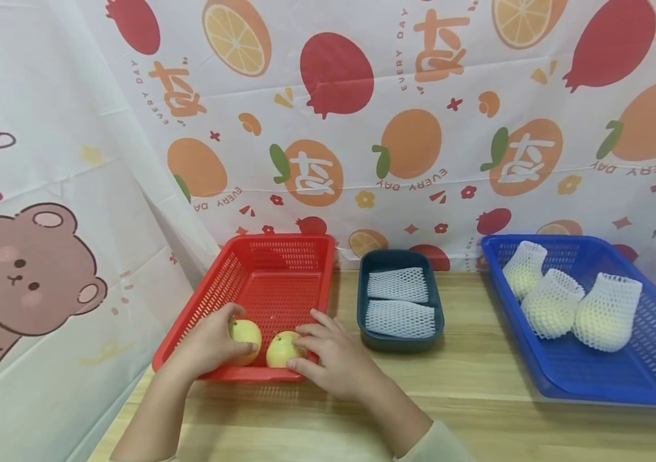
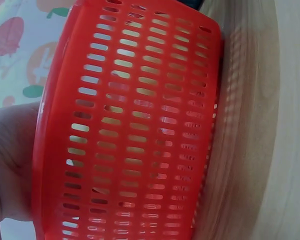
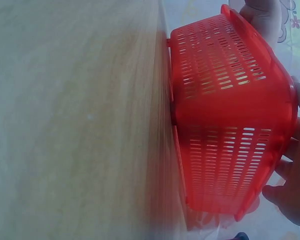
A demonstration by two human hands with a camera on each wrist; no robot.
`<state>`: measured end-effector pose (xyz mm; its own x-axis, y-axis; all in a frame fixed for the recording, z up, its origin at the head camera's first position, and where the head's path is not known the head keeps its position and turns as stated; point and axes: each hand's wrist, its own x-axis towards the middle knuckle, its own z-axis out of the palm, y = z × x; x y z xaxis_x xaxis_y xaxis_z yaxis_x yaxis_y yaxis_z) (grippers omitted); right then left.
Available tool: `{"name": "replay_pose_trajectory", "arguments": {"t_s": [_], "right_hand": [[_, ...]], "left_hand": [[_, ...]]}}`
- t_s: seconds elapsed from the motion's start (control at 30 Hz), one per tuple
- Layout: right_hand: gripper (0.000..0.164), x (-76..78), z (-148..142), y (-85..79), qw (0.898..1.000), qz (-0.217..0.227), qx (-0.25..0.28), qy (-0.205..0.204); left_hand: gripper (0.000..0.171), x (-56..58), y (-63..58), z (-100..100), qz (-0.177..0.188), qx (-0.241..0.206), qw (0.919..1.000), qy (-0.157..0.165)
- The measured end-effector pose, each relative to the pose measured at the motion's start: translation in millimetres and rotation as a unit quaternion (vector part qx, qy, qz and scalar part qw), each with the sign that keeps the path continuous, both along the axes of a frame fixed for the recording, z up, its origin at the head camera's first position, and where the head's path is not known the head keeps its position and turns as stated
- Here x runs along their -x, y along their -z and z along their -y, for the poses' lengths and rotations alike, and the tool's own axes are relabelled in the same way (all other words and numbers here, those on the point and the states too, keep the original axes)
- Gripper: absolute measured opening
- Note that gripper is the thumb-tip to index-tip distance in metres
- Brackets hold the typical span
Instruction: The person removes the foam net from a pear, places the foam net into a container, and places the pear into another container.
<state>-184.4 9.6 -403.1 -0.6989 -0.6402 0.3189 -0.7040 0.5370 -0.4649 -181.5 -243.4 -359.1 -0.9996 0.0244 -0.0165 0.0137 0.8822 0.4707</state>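
Observation:
Two round yellow pears with short stems lie at the near end of a red plastic basket (image 1: 273,289). Around the left pear (image 1: 247,335) my left hand (image 1: 209,343) curls, thumb across its front and fingers at its far side. My right hand (image 1: 339,359) reaches over the basket's right rim, spread fingers and thumb touching the right side of the other pear (image 1: 282,350). In the left wrist view the basket wall (image 2: 135,125) hides most of the hand and the fruit. The right wrist view shows my right fingers (image 3: 285,170) beside the rim, the pears mostly hidden.
A dark green tray (image 1: 400,343) holding white foam net sleeves (image 1: 400,319) stands right of the red basket. Further right, a blue basket (image 1: 570,378) carries three pears in foam nets (image 1: 608,317). A printed cloth (image 1: 351,160) hangs behind the wooden table (image 1: 282,423).

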Motion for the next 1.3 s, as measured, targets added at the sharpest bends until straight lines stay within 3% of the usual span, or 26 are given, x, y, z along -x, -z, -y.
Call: {"name": "replay_pose_trajectory", "arguments": {"t_s": [0.13,0.37,0.6,0.83,1.3], "right_hand": [[0.054,0.6,-0.1,0.9,1.000,0.004,-0.005,0.002],[0.056,0.2,1.2,1.9,1.000,-0.005,-0.018,0.005],[0.055,-0.4,1.8,4.0,1.000,-0.015,-0.020,0.008],[0.054,-0.3,2.6,5.6,0.999,-0.024,-0.021,0.008],[0.047,-1.3,2.9,6.2,1.000,-0.018,-0.012,0.008]], "left_hand": [[0.067,5.0,4.1,-0.4,0.016,0.006,0.9996,0.021],[0.061,8.7,10.2,1.3,0.029,0.015,0.9990,0.028],[0.061,6.0,6.1,1.5,0.037,0.012,0.9984,0.041],[0.055,4.1,2.8,1.6,0.059,0.012,0.9975,0.037],[0.056,6.3,4.5,-4.9,0.070,0.011,0.9972,0.026]]}}
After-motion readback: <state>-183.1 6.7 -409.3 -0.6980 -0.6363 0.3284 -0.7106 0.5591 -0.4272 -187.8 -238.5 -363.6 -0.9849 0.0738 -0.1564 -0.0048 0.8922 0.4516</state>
